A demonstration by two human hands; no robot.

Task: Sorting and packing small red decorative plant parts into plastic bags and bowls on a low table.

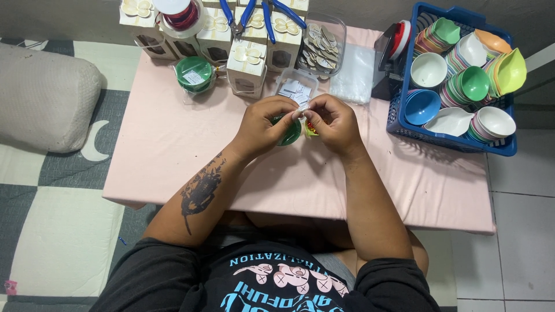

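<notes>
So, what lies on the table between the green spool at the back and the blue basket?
In the head view, between the green spool and the blue basket: cream boxes, two clear tubs, a plastic bag and a black dispenser.

The table (173, 144) is covered with a matt pink cloth, smooth with faint creases. The basket (404, 124) is glossy blue plastic with a latticed wall. The bowls (429, 69) inside it are smooth plastic with a slight sheen. The boxes (245, 69) are matt cream card with clear film windows. The pliers (254, 11) have blue plastic-coated handles. The tray (338, 34) is clear, glossy plastic. The bag (355, 75) is thin transparent film. The cushion (46, 98) is coarse beige woven cloth. The floor tiles (520, 231) are smooth and pale.
</notes>
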